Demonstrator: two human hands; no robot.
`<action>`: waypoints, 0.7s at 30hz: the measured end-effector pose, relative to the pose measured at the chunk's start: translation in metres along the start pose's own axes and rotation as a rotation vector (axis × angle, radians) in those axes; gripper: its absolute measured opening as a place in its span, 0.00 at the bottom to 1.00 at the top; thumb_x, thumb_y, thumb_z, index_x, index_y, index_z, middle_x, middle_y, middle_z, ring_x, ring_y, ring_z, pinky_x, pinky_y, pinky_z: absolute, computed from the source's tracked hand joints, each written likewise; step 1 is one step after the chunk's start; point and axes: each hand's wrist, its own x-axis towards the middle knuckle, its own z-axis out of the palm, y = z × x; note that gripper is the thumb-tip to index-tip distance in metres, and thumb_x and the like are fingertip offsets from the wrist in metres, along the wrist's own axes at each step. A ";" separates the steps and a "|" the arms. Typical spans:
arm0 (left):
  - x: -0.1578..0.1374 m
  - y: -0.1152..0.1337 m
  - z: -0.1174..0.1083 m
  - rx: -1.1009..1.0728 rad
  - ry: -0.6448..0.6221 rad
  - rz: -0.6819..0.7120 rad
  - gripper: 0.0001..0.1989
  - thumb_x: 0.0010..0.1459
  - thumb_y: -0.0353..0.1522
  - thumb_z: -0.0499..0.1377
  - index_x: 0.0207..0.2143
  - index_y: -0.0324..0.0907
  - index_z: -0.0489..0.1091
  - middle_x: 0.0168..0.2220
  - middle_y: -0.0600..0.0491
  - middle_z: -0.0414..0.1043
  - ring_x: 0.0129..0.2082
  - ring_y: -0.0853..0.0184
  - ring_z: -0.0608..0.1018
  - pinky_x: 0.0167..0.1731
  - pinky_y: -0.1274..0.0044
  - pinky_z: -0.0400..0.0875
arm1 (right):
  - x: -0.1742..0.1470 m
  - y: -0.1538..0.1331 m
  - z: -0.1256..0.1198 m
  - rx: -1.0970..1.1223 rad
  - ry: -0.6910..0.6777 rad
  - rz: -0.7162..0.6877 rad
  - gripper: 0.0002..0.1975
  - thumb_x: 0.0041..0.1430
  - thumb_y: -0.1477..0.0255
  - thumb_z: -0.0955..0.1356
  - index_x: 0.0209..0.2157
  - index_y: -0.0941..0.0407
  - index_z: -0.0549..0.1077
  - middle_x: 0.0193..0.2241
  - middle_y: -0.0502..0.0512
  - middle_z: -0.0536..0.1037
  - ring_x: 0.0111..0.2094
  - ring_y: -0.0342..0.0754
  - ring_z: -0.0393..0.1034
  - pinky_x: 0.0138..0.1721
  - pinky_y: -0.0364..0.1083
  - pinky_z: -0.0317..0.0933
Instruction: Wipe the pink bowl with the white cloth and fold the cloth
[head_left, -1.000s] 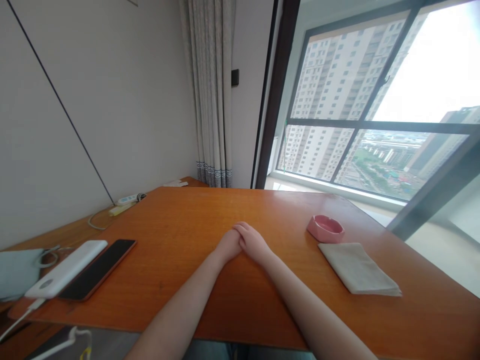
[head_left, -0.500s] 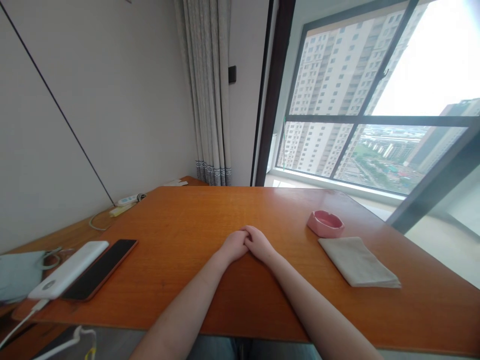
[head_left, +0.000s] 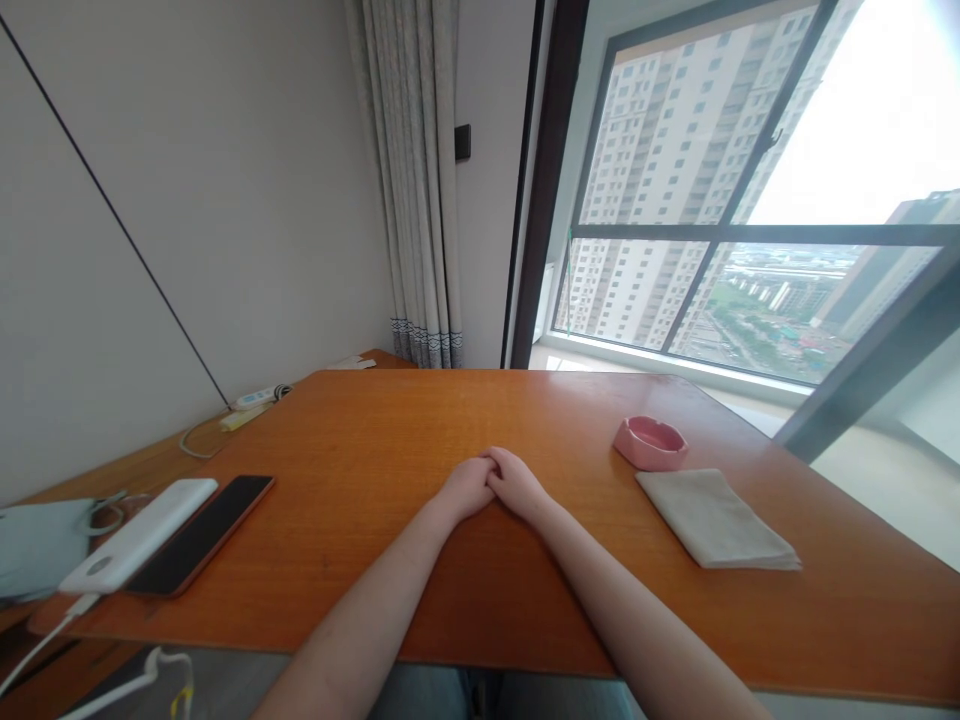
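Observation:
On the wooden table (head_left: 360,430), my left hand (head_left: 466,486) and my right hand (head_left: 517,482) rest clasped together. The right hand lies partly over the left one, with its fingers folded in. Both hands are closed, and no object shows in them; the palms and most fingertips are hidden. Both forearms reach in from the bottom edge. To the right of the hands lies a folded grey cloth (head_left: 716,520). Just behind the cloth stands a pink ashtray (head_left: 651,445) with notches in its rim.
A dark smartphone (head_left: 201,535) and a white power bank (head_left: 139,535) with a cable plugged in lie side by side at the left edge. Past that edge are a pale blue pouch (head_left: 45,545) and a power strip (head_left: 255,398). A window (head_left: 720,236) is at the right.
The whole view has shifted up very slightly. My hands stay clasped in the same place, and the things on the table have not moved.

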 end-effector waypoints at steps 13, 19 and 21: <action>0.001 0.000 0.000 0.019 -0.006 0.013 0.16 0.49 0.26 0.52 0.40 0.39 0.72 0.40 0.46 0.76 0.40 0.60 0.76 0.39 0.74 0.69 | 0.000 -0.002 -0.001 -0.018 -0.013 0.000 0.16 0.48 0.82 0.61 0.38 0.57 0.71 0.37 0.56 0.75 0.41 0.48 0.67 0.46 0.46 0.60; 0.000 0.002 -0.002 0.011 -0.021 -0.006 0.16 0.48 0.26 0.52 0.40 0.39 0.72 0.40 0.47 0.75 0.40 0.61 0.76 0.39 0.74 0.68 | 0.000 -0.003 -0.002 -0.031 -0.024 -0.011 0.16 0.48 0.82 0.61 0.39 0.58 0.71 0.38 0.57 0.75 0.41 0.48 0.68 0.46 0.46 0.60; 0.000 0.003 -0.001 0.019 -0.016 -0.010 0.15 0.48 0.27 0.53 0.39 0.40 0.72 0.40 0.47 0.75 0.40 0.61 0.76 0.38 0.75 0.68 | 0.000 -0.002 -0.005 -0.047 -0.069 -0.024 0.17 0.48 0.81 0.60 0.40 0.58 0.72 0.38 0.57 0.75 0.42 0.48 0.68 0.47 0.47 0.60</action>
